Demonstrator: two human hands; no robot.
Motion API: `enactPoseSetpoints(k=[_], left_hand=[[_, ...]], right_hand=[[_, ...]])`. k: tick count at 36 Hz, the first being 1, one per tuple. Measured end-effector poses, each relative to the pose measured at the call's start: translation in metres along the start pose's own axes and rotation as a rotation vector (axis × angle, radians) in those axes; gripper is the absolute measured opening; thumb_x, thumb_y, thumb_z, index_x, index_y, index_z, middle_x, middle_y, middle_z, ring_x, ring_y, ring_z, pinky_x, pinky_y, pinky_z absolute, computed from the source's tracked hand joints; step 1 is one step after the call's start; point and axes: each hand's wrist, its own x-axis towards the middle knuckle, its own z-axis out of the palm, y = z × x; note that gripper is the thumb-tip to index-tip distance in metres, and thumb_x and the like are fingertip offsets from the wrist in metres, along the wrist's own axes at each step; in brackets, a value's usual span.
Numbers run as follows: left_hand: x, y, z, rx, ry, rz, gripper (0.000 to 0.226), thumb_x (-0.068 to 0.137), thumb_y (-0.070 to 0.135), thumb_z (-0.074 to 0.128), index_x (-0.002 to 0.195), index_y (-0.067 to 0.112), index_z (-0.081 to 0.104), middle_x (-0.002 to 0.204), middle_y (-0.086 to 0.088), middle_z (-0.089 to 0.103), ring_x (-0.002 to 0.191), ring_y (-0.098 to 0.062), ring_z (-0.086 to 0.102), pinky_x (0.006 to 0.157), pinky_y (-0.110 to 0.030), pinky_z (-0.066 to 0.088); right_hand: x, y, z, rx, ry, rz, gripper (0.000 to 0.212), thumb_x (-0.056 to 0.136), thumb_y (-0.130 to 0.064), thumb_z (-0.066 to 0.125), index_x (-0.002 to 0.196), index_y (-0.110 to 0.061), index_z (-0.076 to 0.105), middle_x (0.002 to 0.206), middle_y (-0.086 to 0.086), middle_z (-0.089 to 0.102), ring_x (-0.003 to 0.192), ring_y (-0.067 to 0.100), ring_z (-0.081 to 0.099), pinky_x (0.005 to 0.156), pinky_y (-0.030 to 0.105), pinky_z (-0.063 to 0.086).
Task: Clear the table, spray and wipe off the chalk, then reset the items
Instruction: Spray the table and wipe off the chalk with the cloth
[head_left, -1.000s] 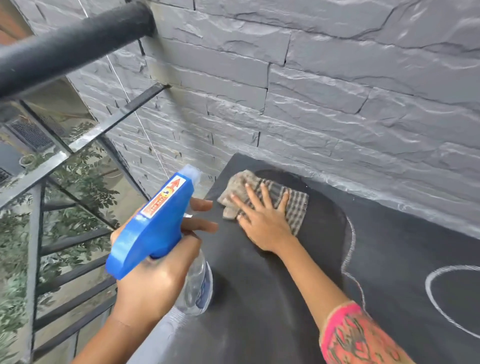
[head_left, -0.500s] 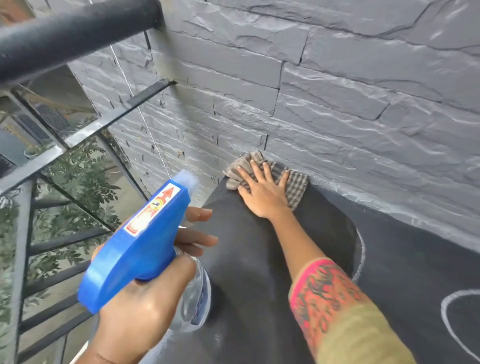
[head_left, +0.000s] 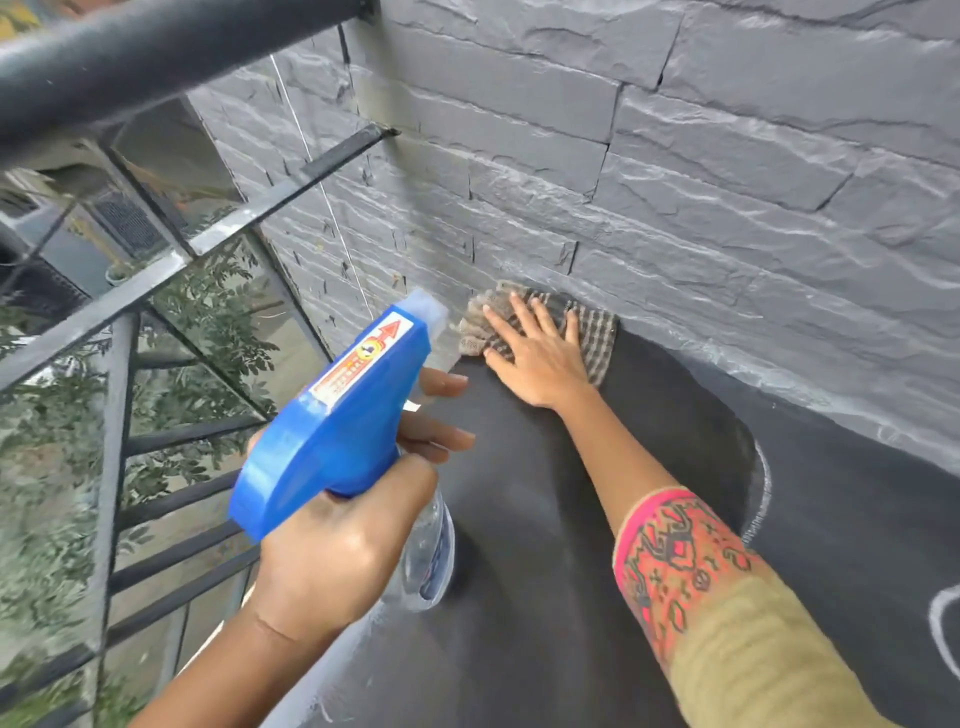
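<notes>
My left hand (head_left: 332, 561) grips a spray bottle (head_left: 337, 426) with a blue trigger head and a clear body, held above the table's left edge, nozzle pointing at the far corner. My right hand (head_left: 540, 358) lies flat, fingers spread, pressing a checked grey cloth (head_left: 597, 332) onto the far left corner of the dark table (head_left: 545, 597), right against the wall. The wiped area around the hand looks dark and damp. White chalk lines (head_left: 763, 483) curve along the edge of the wiped patch, and another chalk arc (head_left: 940, 618) shows at the right edge.
A grey stone-block wall (head_left: 675, 182) runs along the table's far side. A black metal railing (head_left: 156, 270) with glass panels stands to the left, with foliage (head_left: 47, 519) beyond it below.
My right hand has pushed the cloth away from me, from the table surface up to the far corner against the wall. The spray bottle stays gripped in my left hand.
</notes>
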Motion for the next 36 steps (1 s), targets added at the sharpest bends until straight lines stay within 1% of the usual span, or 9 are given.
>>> enactPoseSetpoints(k=[6,9,15,19,22,26,29,32,36], left_hand=[[0.001,-0.002,0.000,-0.064,-0.045,-0.082,0.021,0.052,0.026,0.050,0.066,0.031,0.064,0.068,0.015,0.070,0.068,-0.002,0.066,0.072,-0.017,0.050],[0.000,-0.004,-0.002,-0.082,-0.051,-0.106,0.026,0.053,0.026,0.050,0.073,0.034,0.064,0.073,0.005,0.072,0.072,-0.014,0.069,0.075,-0.027,0.053],[0.002,-0.005,-0.003,-0.079,-0.059,-0.089,0.028,0.055,0.026,0.050,0.075,0.038,0.065,0.079,0.006,0.072,0.071,-0.014,0.070,0.075,-0.032,0.052],[0.002,-0.003,0.000,-0.123,-0.039,-0.123,0.030,0.058,0.010,0.053,0.084,0.023,0.063,0.091,-0.002,0.070,0.069,-0.010,0.069,0.070,-0.025,0.052],[0.001,-0.003,0.002,-0.124,-0.050,-0.125,0.035,0.061,0.003,0.048,0.089,0.019,0.062,0.089,-0.004,0.070,0.069,-0.004,0.069,0.066,-0.014,0.050],[0.002,-0.005,0.000,-0.093,-0.058,-0.115,0.037,0.061,0.007,0.048,0.088,0.029,0.062,0.089,-0.001,0.071,0.072,-0.003,0.069,0.069,-0.015,0.050],[0.000,-0.004,0.000,-0.082,-0.060,-0.100,0.034,0.061,0.010,0.050,0.088,0.028,0.062,0.089,-0.002,0.071,0.073,-0.002,0.069,0.071,-0.015,0.049],[0.001,-0.005,0.001,-0.077,-0.048,-0.107,0.029,0.056,0.025,0.049,0.082,0.029,0.061,0.084,0.003,0.071,0.073,0.001,0.068,0.071,-0.012,0.048],[0.000,-0.008,0.000,-0.081,-0.034,-0.092,0.026,0.056,0.026,0.049,0.079,0.028,0.061,0.078,0.013,0.072,0.074,-0.001,0.069,0.073,-0.015,0.048]], right_hand=[[0.009,0.002,-0.011,0.015,-0.009,0.084,0.056,0.097,-0.053,0.022,0.149,-0.039,0.008,0.160,-0.003,0.000,0.146,0.021,0.000,0.114,0.055,-0.003],[-0.012,0.008,-0.013,0.046,0.007,0.123,0.053,0.098,-0.049,0.021,0.148,-0.040,0.008,0.160,-0.003,0.000,0.146,0.019,-0.002,0.115,0.055,-0.006],[-0.080,0.059,-0.013,0.051,0.036,0.284,0.051,0.097,-0.047,0.022,0.146,-0.045,0.008,0.159,-0.007,0.002,0.146,0.016,-0.002,0.115,0.054,-0.007],[-0.129,0.086,-0.014,0.052,0.041,0.513,0.051,0.098,-0.047,0.019,0.147,-0.044,0.006,0.159,-0.008,-0.001,0.146,0.016,-0.005,0.115,0.054,-0.009],[-0.143,0.076,-0.012,0.051,0.005,0.580,0.052,0.098,-0.048,0.018,0.146,-0.043,-0.002,0.159,-0.006,-0.008,0.145,0.020,-0.011,0.112,0.057,-0.014],[-0.146,0.041,-0.006,0.043,-0.042,0.500,0.053,0.098,-0.047,0.016,0.144,-0.046,-0.009,0.157,-0.006,-0.015,0.145,0.024,-0.015,0.110,0.061,-0.015],[-0.156,0.004,0.006,0.012,-0.009,0.292,0.054,0.095,-0.047,0.017,0.143,-0.050,-0.007,0.154,-0.011,-0.019,0.144,0.021,-0.017,0.106,0.056,-0.025],[-0.169,-0.023,0.018,-0.047,-0.046,0.023,0.056,0.089,-0.052,0.011,0.143,-0.052,-0.007,0.152,-0.014,-0.021,0.143,0.019,-0.020,0.102,0.051,-0.032],[-0.147,-0.005,0.013,-0.070,-0.034,-0.075,0.056,0.088,-0.055,0.010,0.143,-0.052,-0.001,0.158,-0.012,-0.007,0.146,0.020,-0.010,0.107,0.054,-0.021]])
